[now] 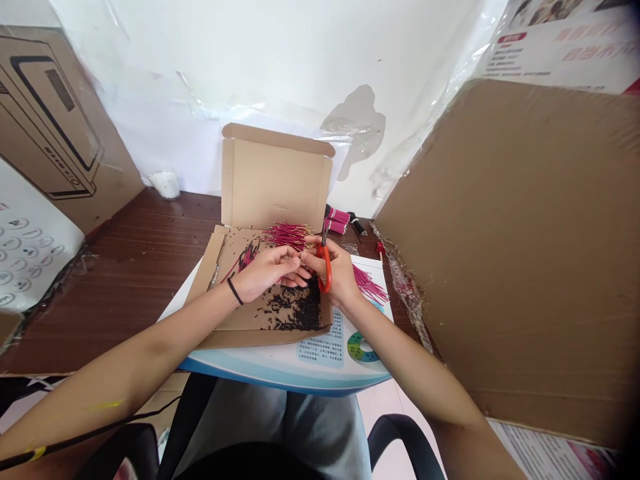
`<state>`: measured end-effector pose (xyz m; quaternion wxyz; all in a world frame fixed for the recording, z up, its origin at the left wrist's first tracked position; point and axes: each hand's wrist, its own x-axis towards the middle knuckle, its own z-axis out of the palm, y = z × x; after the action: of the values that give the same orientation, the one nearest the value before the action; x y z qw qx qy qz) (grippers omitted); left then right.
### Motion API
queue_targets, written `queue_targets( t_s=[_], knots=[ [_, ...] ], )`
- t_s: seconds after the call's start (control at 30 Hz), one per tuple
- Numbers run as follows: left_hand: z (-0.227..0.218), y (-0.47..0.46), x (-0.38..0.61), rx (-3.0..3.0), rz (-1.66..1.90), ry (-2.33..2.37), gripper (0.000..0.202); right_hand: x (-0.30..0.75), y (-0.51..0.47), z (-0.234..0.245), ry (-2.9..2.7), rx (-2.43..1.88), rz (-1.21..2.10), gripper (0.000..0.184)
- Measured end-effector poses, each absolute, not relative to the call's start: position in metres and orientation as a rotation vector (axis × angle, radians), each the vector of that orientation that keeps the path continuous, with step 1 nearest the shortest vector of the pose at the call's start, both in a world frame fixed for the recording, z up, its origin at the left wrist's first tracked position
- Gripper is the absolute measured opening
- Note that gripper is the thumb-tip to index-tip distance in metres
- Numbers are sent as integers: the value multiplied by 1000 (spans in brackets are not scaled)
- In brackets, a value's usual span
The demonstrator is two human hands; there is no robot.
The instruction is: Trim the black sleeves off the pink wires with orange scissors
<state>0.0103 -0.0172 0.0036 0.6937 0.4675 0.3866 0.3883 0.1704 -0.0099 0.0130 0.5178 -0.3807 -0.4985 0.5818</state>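
Note:
My right hand point(342, 272) is closed around a pair of scissors point(327, 273) with orange handles, the blades pointing up and away. Its thumb and finger come together with my left hand point(275, 270), whose thumb and index finger are pinched. What lies in that pinch is too small to make out. Both hands are over an open shallow cardboard box point(235, 321). Behind the fingers lies a bundle of dark red wires point(289, 235). Left of my left hand are red wires with black sleeves point(247, 255). Short black tube pieces point(300, 308) are heaped below the hands.
The box's raised lid point(277, 180) stands at the back. More red wires point(369, 285) lie on the printed sheet point(320, 373) at the right. Tied red wires point(338, 219) and black wires point(357, 225) sit behind. Large cardboard panels point(525, 253) flank the brown table point(115, 267).

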Motion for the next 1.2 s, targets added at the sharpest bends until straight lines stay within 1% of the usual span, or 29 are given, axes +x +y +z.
queue_targets(
  t_s=[0.2, 0.3, 0.47, 0.67, 0.9, 0.97, 1.0, 1.07, 1.13, 1.2],
  knots=[
    [11, -22, 11, 914, 856, 794, 15, 172, -9, 14, -1205, -871, 1447, 37],
    [13, -22, 10, 870, 831, 751, 13, 172, -8, 13, -1182, -869, 1475, 37],
    [10, -21, 9, 897, 797, 713, 17, 172, -9, 16, -1156, -885, 1523, 39],
    [9, -16, 6, 1326, 895, 893, 21, 172, -7, 17, -1054, -824, 1723, 35],
    [8, -16, -3, 1952, 1265, 1140, 10, 168, -7, 13, -1094, -721, 1805, 38],
    [8, -16, -4, 2044, 1354, 1198, 8, 168, -10, 14, -1174, -732, 1707, 35],
    [9, -16, -3, 2062, 1405, 1252, 9, 169, -11, 14, -1229, -764, 1573, 31],
    [10, -16, 0, 2039, 1479, 1361, 14, 173, -12, 14, -1390, -827, 1156, 24],
    [11, -16, 3, 1949, 1396, 1362, 15, 178, -11, 12, -1627, -814, 721, 18],
    [12, -17, 7, 1761, 1189, 1241, 20, 182, -7, 7, -1888, -733, 437, 22]
  ],
)
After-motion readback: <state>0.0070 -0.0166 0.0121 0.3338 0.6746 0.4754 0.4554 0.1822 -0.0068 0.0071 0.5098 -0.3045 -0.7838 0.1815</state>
